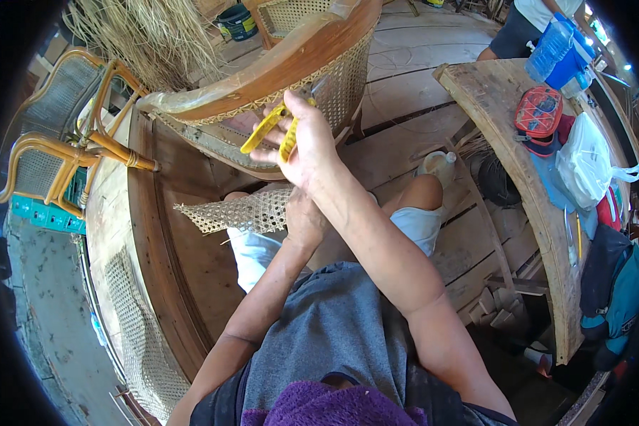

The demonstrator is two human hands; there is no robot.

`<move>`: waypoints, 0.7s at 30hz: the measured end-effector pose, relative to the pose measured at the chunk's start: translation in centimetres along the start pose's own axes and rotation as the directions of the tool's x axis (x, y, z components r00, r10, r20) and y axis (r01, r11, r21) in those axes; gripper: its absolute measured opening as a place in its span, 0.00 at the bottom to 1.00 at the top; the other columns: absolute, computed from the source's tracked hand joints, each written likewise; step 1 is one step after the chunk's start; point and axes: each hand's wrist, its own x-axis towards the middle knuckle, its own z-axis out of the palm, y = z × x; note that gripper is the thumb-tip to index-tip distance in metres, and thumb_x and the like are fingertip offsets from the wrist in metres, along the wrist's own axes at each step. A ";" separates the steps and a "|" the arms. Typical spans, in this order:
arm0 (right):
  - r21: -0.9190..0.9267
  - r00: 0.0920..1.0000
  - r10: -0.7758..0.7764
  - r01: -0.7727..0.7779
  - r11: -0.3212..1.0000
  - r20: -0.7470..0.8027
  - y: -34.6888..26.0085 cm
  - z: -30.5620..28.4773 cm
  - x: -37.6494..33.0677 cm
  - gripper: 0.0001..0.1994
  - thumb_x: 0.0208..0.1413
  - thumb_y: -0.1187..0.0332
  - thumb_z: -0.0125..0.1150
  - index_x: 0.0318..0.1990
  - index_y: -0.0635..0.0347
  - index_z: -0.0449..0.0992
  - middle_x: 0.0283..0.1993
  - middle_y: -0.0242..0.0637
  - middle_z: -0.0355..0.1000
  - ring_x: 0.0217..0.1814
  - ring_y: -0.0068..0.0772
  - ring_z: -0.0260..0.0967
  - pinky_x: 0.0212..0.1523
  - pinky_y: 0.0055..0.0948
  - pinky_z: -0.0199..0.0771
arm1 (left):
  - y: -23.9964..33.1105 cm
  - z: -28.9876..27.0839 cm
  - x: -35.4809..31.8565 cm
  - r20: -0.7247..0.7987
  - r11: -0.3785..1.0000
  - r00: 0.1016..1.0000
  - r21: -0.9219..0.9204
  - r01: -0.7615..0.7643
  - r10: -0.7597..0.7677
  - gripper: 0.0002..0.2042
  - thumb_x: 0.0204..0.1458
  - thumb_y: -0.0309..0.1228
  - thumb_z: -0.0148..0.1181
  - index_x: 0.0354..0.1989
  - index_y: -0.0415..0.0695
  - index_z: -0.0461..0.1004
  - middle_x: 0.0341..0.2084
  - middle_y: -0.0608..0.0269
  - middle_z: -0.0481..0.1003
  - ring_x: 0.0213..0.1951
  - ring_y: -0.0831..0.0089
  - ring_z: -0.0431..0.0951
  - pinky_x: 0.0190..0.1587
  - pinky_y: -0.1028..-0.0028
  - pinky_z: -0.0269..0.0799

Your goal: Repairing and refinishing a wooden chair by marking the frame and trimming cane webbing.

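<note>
My right hand (pixel 311 142) is raised before the chair back, palm turned up, with a two-handled yellow plier-like tool (pixel 266 132) in it. Its handles are spread apart, and the hand mostly hides its head. Below the right wrist, my left hand (pixel 307 221) is closed on one end of a strip of woven cane webbing (pixel 238 213), which sticks out to the left above my lap. Directly ahead stands a wooden chair (pixel 277 71) with a curved top rail and cane mesh back. Woven braid runs along the rail's lower edge.
A curved wooden bench (pixel 121 206) at left bears more cane webbing (pixel 138 319). Rattan chairs (pixel 57 99) and dry fibre (pixel 142 35) stand beyond. At right, a wooden table (pixel 500 135) carries a red pouch (pixel 539 113) and white plastic bag (pixel 586 163). Another person (pixel 518 32) stands behind it.
</note>
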 end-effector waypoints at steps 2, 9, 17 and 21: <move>-0.005 0.999 -0.041 0.041 0.999 0.004 0.3 -0.2 0.8 0.24 0.64 0.50 0.52 0.60 0.55 0.61 0.56 0.43 0.60 0.59 0.47 0.61 0.60 0.74 0.54 | -0.3 0.0 0.0 -0.032 0.999 0.999 0.040 -0.031 0.032 0.16 0.47 0.32 0.61 0.44 0.38 0.75 0.35 0.44 0.77 0.41 0.46 0.77 0.43 0.54 0.73; 0.044 0.960 -0.277 0.279 0.959 -0.042 2.6 -1.4 2.2 0.12 0.62 0.61 0.56 0.48 0.52 0.64 0.34 0.31 0.64 0.22 0.26 0.66 0.19 0.27 0.68 | -1.9 1.9 -1.6 -0.055 0.995 0.998 -0.091 0.035 -0.040 0.15 0.43 0.35 0.66 0.37 0.40 0.77 0.30 0.48 0.78 0.35 0.47 0.79 0.36 0.56 0.73; -0.450 0.973 -0.219 0.167 0.877 -0.066 3.1 -4.8 -1.0 0.17 0.59 0.59 0.61 0.49 0.57 0.69 0.36 0.32 0.69 0.32 0.22 0.69 0.29 0.26 0.70 | -1.8 3.2 -2.0 -0.077 0.995 0.997 -0.101 0.004 -0.011 0.17 0.47 0.37 0.64 0.43 0.41 0.76 0.38 0.46 0.78 0.42 0.49 0.78 0.40 0.54 0.73; -0.488 0.968 -0.237 0.171 0.856 -0.077 2.4 -5.4 -1.2 0.15 0.59 0.55 0.60 0.41 0.57 0.71 0.36 0.31 0.67 0.36 0.25 0.66 0.34 0.31 0.68 | -1.5 3.2 -1.9 0.111 0.989 0.986 -0.071 0.129 -0.121 0.18 0.48 0.37 0.63 0.45 0.41 0.74 0.38 0.46 0.77 0.42 0.48 0.78 0.42 0.54 0.73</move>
